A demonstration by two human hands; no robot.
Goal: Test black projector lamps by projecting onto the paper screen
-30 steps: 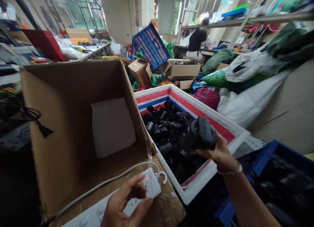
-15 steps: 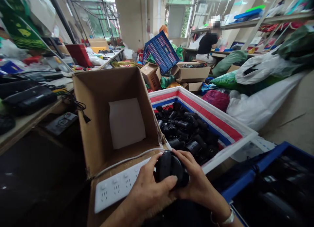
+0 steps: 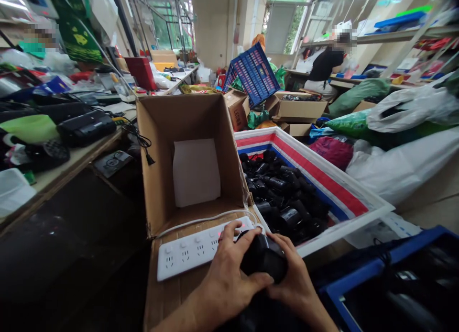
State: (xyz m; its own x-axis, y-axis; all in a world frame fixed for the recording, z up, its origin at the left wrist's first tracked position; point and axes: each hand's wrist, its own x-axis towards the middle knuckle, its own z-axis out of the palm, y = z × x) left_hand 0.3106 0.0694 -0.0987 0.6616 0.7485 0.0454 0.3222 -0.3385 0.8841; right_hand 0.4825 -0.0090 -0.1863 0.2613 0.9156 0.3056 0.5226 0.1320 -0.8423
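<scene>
Low and right of centre in the frame, a rounded black device (image 3: 266, 256) is held between two bare hands. The left hand (image 3: 231, 270) wraps its left side, thumb along the near edge and fingers over the top, while the right hand (image 3: 292, 272) closes on the right side, so the grip is as wide as the device and firm around it. Just left of the left hand, a white power strip (image 3: 179, 261) lies slantwise on brown cardboard, with a red light near its partly hidden right end and a white cable (image 3: 211, 219) behind it. Above, at the centre, a cardboard box (image 3: 154, 164) opens towards the viewer, a pale sheet (image 3: 196, 174) inside. Right of the box, a white-rimmed bin (image 3: 380, 209) with a red, white and blue lining holds a heap of black devices (image 3: 283, 188). In the lower right corner, a blue crate (image 3: 412, 246) contains dark items too dim to make out. A person in a black top (image 3: 324, 66) sits at upper right.
</scene>
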